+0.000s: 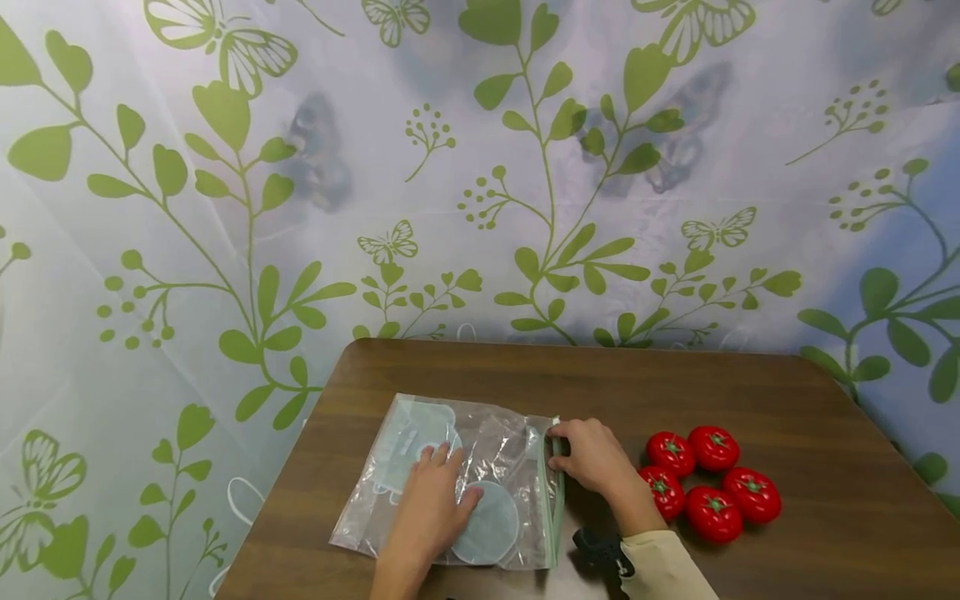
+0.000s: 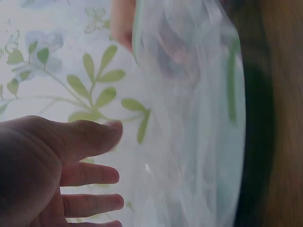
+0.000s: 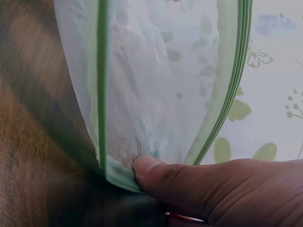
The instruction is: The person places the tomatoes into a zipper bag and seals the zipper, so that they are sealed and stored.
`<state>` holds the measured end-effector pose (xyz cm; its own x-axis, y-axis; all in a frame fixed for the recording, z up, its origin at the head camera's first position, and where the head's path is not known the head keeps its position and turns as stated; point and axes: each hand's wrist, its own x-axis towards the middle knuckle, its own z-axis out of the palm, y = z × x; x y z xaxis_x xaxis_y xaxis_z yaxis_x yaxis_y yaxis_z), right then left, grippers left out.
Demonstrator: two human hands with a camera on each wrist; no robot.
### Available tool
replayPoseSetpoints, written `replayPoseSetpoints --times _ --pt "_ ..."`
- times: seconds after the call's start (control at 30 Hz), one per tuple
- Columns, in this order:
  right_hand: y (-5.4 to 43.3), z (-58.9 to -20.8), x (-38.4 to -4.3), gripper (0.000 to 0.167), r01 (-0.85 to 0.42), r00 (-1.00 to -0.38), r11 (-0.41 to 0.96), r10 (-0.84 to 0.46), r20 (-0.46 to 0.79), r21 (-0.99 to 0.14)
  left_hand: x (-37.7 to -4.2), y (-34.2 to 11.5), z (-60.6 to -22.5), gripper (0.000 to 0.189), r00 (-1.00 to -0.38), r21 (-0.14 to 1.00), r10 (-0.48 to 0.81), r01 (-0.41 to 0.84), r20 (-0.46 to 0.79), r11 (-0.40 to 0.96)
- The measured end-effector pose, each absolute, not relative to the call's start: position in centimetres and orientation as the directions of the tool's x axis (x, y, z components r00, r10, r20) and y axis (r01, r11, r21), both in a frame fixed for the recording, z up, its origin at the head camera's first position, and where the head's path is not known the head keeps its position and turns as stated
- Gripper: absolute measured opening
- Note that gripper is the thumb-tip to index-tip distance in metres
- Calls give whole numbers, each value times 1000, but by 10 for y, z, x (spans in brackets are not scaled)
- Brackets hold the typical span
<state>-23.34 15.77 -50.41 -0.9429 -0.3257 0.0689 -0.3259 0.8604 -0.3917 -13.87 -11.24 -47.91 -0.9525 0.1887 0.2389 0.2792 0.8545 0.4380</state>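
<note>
A clear zip bag [image 1: 491, 437] lies on the table with its green-edged opening [image 1: 550, 508] toward the right. Pale blue-green flat pieces show through the plastic: a round one [image 1: 487, 529] and an irregular one [image 1: 416, 442]. My left hand [image 1: 429, 508] is over the bag between these pieces; its fingers are extended in the left wrist view. At the far end of the opening, my right hand [image 1: 596, 458] pinches the green-edged rim. The right wrist view shows the thumb [image 3: 161, 175] on that rim and the mouth of the bag spread apart.
Several red tomatoes [image 1: 712, 512] with green tops sit in a cluster to the right of the right forearm. A black mount [image 1: 603, 550] is at the right wrist. Behind the brown wooden table [image 1: 480, 371] hangs a leaf-and-butterfly patterned cloth [image 1: 540, 208].
</note>
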Motion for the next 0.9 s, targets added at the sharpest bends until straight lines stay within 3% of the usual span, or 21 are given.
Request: replayPoseSetpoints --times 0.33,0.6,0.9 --pt "155 -503 -233 33 -319 -946 873 -315 74 -369 -133 -70 -464 65 -947 429 252 314 197 847" --pt "152 -503 -234 35 -292 -955 879 -293 56 -376 -133 -39 -467 68 -948 389 243 307 204 869" --pt "152 -501 -233 36 -291 -955 883 -292 54 -369 -129 -14 -477 73 -965 427 213 259 151 866"
